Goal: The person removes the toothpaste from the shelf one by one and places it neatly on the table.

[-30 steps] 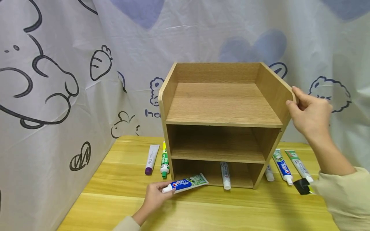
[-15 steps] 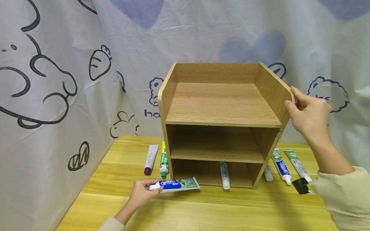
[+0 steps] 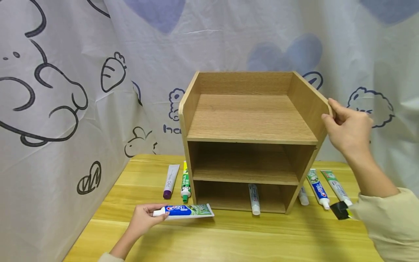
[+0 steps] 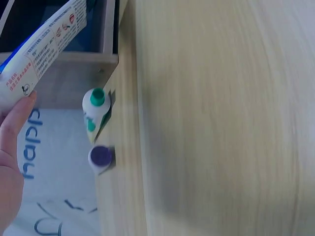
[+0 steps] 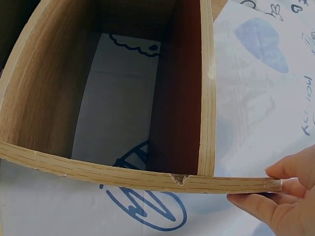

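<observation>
My left hand (image 3: 142,220) pinches a blue, green and white toothpaste tube (image 3: 186,210) by its capped end, held level in front of the shelf's lower left corner. In the left wrist view the printed back of that toothpaste tube (image 4: 49,46) shows, with a finger along its edge. My right hand (image 3: 351,129) grips the upper front edge of the wooden shelf's (image 3: 252,116) right side panel, thumb on one face and fingers on the other. The right wrist view shows the right hand (image 5: 283,196) pinching the panel's end. A white toothpaste tube (image 3: 254,199) lies in the bottom compartment, cap outward.
Left of the shelf lie a purple-capped tube (image 3: 171,182) and a green-capped tube (image 3: 185,183). To its right are a partly hidden white tube (image 3: 303,196), a blue-green tube (image 3: 318,189) and a green-white tube (image 3: 336,187). A patterned curtain (image 3: 229,43) hangs behind the table (image 3: 229,240).
My left hand has moved left with the toothpaste tube, away from the bottom compartment, and the tube has turned from slanted to nearly level. The right hand keeps its grip on the panel.
</observation>
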### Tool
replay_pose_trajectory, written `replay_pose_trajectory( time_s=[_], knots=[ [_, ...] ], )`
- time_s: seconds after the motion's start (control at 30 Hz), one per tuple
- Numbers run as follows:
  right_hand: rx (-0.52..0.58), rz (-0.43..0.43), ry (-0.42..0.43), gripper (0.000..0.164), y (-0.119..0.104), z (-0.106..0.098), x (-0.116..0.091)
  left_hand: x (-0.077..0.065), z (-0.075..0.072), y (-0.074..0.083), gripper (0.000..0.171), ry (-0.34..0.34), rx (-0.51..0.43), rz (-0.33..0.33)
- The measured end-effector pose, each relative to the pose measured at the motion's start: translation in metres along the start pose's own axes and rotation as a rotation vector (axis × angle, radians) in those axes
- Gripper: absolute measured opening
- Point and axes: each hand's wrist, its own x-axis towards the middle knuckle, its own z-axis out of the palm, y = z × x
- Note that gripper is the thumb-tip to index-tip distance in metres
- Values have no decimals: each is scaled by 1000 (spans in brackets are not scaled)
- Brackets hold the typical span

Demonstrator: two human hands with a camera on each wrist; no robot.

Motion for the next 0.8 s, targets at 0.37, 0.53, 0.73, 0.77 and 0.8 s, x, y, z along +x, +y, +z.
replay_pose_trajectory(
  time_s=[0.37, 0.53, 0.73, 0.77, 0.8],
  knots=[
    [12, -8, 5, 44, -1, 0, -2, -10, -30, -4, 32, 52, 2, -17],
    [12, -14, 12, 44, -2, 0, -5, -13, -43, -6, 33, 80, 19, 2],
    [6, -13, 17, 43, -4, 0, -9, -16, -55, -11, 33, 140, 22, 27],
    [8, -12, 16, 43, -4, 0, -9, -17, -56, -11, 33, 157, 24, 27],
    [10, -13, 16, 43, -3, 0, -9, -17, -57, -11, 33, 169, 28, 35]
  ],
)
